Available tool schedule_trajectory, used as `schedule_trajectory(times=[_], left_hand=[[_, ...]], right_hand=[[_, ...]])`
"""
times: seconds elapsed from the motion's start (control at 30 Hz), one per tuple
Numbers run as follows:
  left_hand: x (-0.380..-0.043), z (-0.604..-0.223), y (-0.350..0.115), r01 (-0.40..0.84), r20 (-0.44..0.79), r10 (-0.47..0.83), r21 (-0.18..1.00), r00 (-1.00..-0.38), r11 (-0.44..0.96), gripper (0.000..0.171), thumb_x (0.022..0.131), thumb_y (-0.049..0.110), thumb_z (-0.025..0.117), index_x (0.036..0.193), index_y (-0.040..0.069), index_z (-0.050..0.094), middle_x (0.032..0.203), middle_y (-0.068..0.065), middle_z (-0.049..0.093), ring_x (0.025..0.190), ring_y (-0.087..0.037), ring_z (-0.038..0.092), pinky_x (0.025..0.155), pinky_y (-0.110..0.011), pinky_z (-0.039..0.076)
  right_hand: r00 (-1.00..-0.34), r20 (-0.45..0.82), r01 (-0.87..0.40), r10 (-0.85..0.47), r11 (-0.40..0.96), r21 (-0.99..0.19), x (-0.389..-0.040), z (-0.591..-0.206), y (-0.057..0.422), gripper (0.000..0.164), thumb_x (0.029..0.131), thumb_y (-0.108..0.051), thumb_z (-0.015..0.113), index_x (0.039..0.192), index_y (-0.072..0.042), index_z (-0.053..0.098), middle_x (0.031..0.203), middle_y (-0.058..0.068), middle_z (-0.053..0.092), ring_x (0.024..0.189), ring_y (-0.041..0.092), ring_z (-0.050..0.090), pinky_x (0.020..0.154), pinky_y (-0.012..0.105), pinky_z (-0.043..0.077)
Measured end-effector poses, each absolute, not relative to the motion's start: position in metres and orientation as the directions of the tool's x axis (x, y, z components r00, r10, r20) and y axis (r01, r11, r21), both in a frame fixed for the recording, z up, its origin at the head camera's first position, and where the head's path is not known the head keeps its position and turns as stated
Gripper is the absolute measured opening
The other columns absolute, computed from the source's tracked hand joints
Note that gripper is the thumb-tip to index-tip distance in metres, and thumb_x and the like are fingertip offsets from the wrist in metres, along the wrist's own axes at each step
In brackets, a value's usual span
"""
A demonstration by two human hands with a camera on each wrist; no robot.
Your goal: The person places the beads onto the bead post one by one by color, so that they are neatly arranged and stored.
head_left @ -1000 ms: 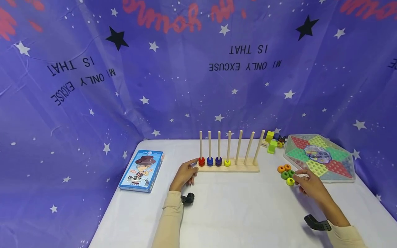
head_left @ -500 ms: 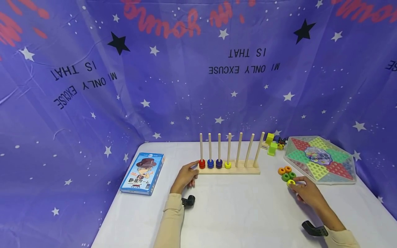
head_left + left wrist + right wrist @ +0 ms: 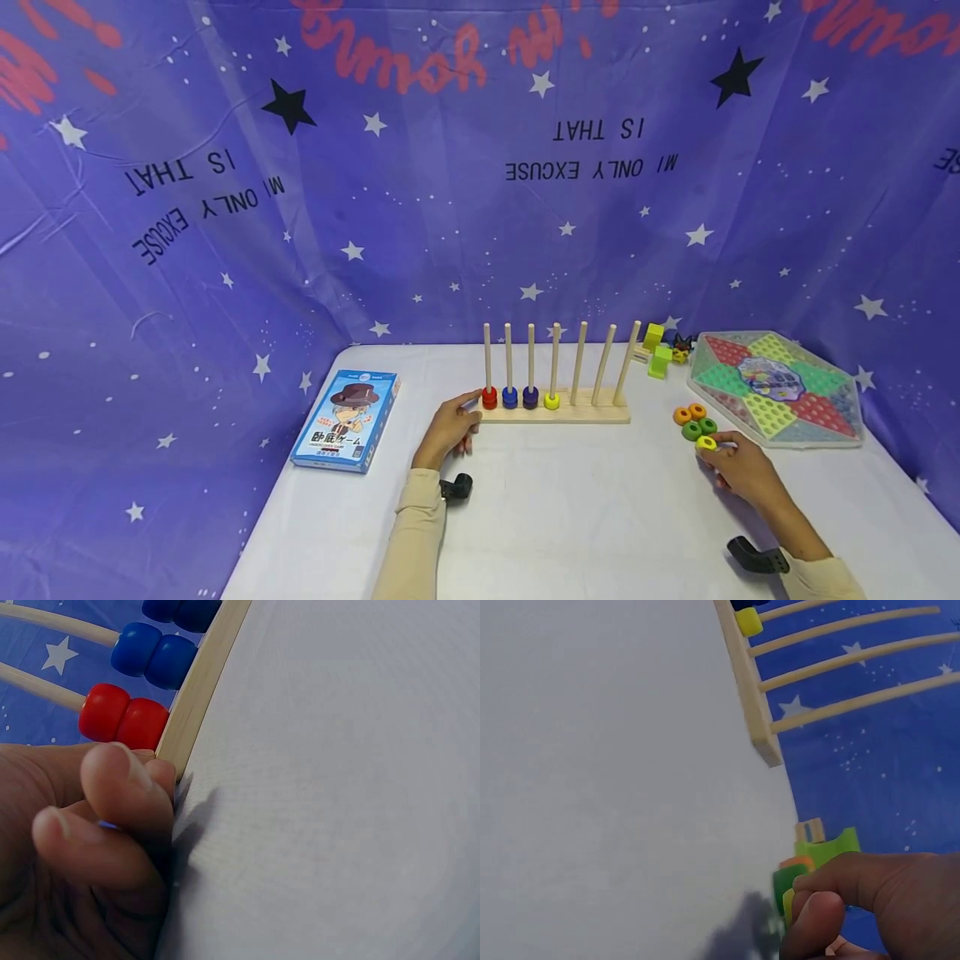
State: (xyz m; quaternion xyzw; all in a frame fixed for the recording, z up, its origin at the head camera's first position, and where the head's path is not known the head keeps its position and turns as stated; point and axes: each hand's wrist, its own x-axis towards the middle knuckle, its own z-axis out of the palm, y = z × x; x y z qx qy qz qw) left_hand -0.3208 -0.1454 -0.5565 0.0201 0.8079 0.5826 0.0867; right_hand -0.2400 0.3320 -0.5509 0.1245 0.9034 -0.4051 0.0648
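Note:
At the left end of a wooden peg rack [image 3: 555, 414], my left hand [image 3: 447, 429] grips the base beside the red beads [image 3: 489, 398]. Close up in the left wrist view, its fingers [image 3: 124, 787] curl at the base's end. Blue beads [image 3: 510, 398], dark purple beads [image 3: 530, 398] and one yellow bead [image 3: 552, 402] sit on the following pegs; the other three pegs are bare. Over on the right, my right hand [image 3: 746, 473] pinches a loose yellow bead [image 3: 705, 443] between thumb and index finger. Green beads [image 3: 692, 431] and orange beads [image 3: 682, 416] lie just beyond it.
A blue game box [image 3: 347, 421] lies at the left. Behind the right hand is a hexagonal Chinese checkers board [image 3: 776, 387]. Green blocks [image 3: 660, 362] and a small dark figure [image 3: 681, 348] stand at the back, before the purple star-patterned cloth [image 3: 450, 183].
My right hand has moved slightly toward me and left, from beside the green beads to the loose yellow bead, which it now pinches. The left hand stays on the rack.

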Motion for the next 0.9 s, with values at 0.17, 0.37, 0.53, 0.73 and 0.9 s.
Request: schedule_trajectory(times=[0.17, 0.37, 0.53, 0.73, 0.9], left_hand=[[-0.320, -0.553, -0.145, -0.068, -0.114, 0.129, 0.948, -0.985, 0.311, 0.050, 0.092, 0.009, 0.057, 0.141, 0.017, 0.050, 0.066, -0.009, 0.059, 0.034, -0.010, 0.045, 0.031, -0.021, 0.038], [-0.319, -0.554, -0.144, -0.078, -0.120, 0.124, 0.950, -0.985, 0.302, 0.049, 0.092, 0.008, 0.057, 0.140, 0.015, 0.050, 0.066, -0.011, 0.059, 0.033, -0.009, 0.044, 0.031, -0.022, 0.038], [-0.317, -0.556, -0.145, -0.070, -0.115, 0.134, 0.950, -0.984, 0.303, 0.049, 0.093, 0.008, 0.057, 0.140, 0.015, 0.050, 0.067, -0.014, 0.060, 0.033, -0.010, 0.045, 0.031, -0.022, 0.038], [-0.317, -0.554, -0.145, -0.068, -0.111, 0.131, 0.953, -0.985, 0.294, 0.049, 0.092, 0.008, 0.057, 0.140, 0.014, 0.050, 0.067, -0.015, 0.060, 0.033, -0.011, 0.045, 0.031, -0.023, 0.038], [-0.317, -0.553, -0.144, -0.072, -0.113, 0.122, 0.951, -0.986, 0.300, 0.049, 0.092, 0.008, 0.057, 0.140, 0.014, 0.050, 0.065, -0.011, 0.058, 0.032, -0.010, 0.044, 0.030, -0.022, 0.037]], right_hand=[[-0.986, -0.119, 0.170, 0.121, 0.705, -0.689, -0.236, -0.518, 0.320, 0.062, 0.093, -0.037, 0.057, 0.132, 0.008, 0.041, 0.069, 0.009, 0.060, 0.057, 0.021, 0.054, 0.047, 0.030, 0.040], [-0.999, -0.006, 0.043, 0.053, 0.739, -0.672, -0.247, -0.472, 0.304, 0.067, 0.093, -0.047, 0.056, 0.134, 0.005, 0.044, 0.083, 0.012, 0.060, 0.060, 0.023, 0.059, 0.047, 0.032, 0.042], [-0.996, 0.084, -0.030, 0.033, 0.757, -0.653, -0.264, -0.429, 0.287, 0.068, 0.092, -0.050, 0.055, 0.133, 0.004, 0.047, 0.077, 0.009, 0.061, 0.054, 0.022, 0.055, 0.043, 0.032, 0.039], [-0.987, 0.163, -0.109, -0.001, 0.746, -0.657, -0.283, -0.374, 0.256, 0.060, 0.093, -0.046, 0.055, 0.132, 0.000, 0.048, 0.085, 0.010, 0.060, 0.058, 0.023, 0.059, 0.051, 0.034, 0.046], [-0.983, 0.165, -0.174, -0.084, 0.726, -0.665, -0.296, -0.346, 0.223, 0.052, 0.094, -0.037, 0.059, 0.132, -0.003, 0.048, 0.095, 0.013, 0.061, 0.063, 0.024, 0.060, 0.051, 0.034, 0.047]])
